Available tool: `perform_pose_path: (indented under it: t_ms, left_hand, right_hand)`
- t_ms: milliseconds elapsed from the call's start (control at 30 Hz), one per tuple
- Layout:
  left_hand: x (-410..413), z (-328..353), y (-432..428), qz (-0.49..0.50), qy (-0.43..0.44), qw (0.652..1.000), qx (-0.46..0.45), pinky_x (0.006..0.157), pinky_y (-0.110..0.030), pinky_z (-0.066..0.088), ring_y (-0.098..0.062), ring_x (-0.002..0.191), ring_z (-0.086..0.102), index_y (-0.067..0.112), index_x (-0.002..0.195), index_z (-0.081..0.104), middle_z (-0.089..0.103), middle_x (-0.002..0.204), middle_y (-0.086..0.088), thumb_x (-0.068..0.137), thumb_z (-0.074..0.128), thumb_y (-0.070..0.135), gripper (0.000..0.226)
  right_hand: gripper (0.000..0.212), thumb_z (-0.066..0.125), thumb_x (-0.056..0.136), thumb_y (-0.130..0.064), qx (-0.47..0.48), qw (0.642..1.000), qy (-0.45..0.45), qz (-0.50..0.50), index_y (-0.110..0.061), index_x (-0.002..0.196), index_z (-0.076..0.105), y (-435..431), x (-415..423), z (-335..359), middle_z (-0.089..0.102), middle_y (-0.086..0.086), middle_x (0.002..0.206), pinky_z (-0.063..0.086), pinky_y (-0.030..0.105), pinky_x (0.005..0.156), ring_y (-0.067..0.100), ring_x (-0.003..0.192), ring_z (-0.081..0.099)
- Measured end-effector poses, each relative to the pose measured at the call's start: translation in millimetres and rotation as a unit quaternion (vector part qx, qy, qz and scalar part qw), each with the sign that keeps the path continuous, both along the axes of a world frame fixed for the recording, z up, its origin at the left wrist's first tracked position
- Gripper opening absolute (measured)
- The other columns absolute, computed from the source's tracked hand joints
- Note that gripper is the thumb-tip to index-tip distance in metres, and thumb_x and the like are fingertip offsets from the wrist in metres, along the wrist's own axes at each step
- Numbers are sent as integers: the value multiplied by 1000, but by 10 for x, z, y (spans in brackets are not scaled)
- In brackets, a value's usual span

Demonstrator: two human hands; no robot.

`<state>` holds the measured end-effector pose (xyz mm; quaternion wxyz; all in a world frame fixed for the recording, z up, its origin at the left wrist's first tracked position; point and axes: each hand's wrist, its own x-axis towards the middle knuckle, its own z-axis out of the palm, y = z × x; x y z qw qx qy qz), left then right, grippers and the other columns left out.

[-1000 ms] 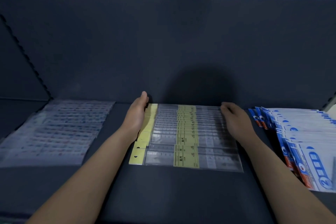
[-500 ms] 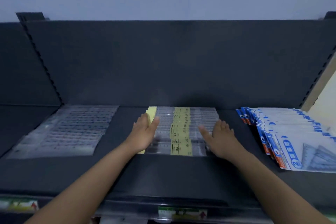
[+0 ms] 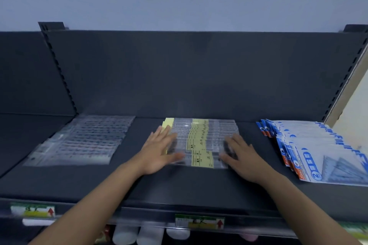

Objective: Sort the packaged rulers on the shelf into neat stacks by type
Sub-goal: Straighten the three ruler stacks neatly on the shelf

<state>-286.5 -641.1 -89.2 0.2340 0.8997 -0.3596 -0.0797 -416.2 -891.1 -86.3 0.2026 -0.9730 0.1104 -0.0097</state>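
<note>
Rulers lie fanned on shelf, left hand and right hand flat on their ends, fingers straight, gripping nothing.

- A dark shelf is shown, closed at the rear by a dark back panel
- The yellow-labelled ruler packs are laid at the shelf's middle, overlapped in a row from front to back; they are taken as the landmark
- Left of the landmark, well apart, clear packs with faint coloured print are spread flat and overlapped
- Right of the landmark, across a strip of bare shelf, blue-and-white packs are fanned in an overlapped pile
- Below the landmark, a price tag is fixed to the shelf's front rail
</note>
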Motion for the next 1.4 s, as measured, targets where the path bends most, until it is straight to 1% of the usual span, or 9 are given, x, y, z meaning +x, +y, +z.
perform_pose_path:
  t_ms: [100,200,333,500,700,833,1133,1267,1400]
  left_hand:
    - [-101,76,57,-48,-141,988,30,116,-30,-16,-5,146,-11,40,144,33,5,153,23,73,37,83,83]
    - [-139,179,46,-60,-128,990,15,113,-31,16,-2,123,30,37,120,52,43,126,26,74,47,77,60]
    - [-96,307,-77,-22,-82,991,105,95,-31,28,-11,105,40,27,104,53,53,107,12,75,65,63,48]
    - [10,482,-280,8,-7,978,207,92,-31,32,-15,100,48,27,95,55,60,103,9,70,73,60,46]
    - [100,515,-285,-21,58,983,170,69,-30,38,-15,77,49,24,74,48,56,83,7,67,82,46,41]
    - [107,428,-224,-2,-12,993,114,75,-32,37,-18,82,50,23,82,48,55,83,7,77,73,44,32]
    - [67,236,-121,-53,-127,989,47,104,-29,32,-9,118,45,28,122,55,52,126,12,91,59,35,33]
    - [-44,240,-112,-78,-182,978,73,92,-32,45,-12,107,56,28,111,62,61,114,13,92,51,27,22]
    - [-105,189,-141,-85,-219,968,89,91,-34,45,-17,111,53,24,127,55,56,119,6,96,45,29,32]
  right_hand:
    - [64,56,87,-54,15,998,-40,39,-28,143,38,16,-63,97,25,-11,152,19,28,115,13,142,22]
    - [50,68,76,-57,-21,997,-53,61,-28,116,61,-2,-32,173,52,-15,116,39,20,93,8,113,50]
    - [46,80,68,-46,11,998,46,45,-30,107,61,-27,98,377,57,-15,100,43,24,89,8,99,55]
    - [38,81,67,-39,-30,979,192,56,-22,97,66,34,341,558,64,-7,102,48,33,88,17,98,58]
    - [25,77,75,-27,-29,981,173,88,-18,94,63,56,365,634,66,-4,94,46,22,64,11,76,57]
    - [13,69,82,-13,5,996,37,77,-19,88,59,30,365,554,56,-10,82,36,10,58,1,70,49]
    - [29,52,90,-13,-8,993,-91,69,-21,116,60,85,194,231,50,-10,111,38,21,94,9,108,46]
    - [27,48,95,-29,-61,989,-93,99,-20,117,60,140,107,121,51,-10,112,40,26,95,12,111,46]
    - [34,40,98,-39,-110,987,-65,93,-17,117,59,205,111,116,50,-3,118,43,35,96,16,111,47]
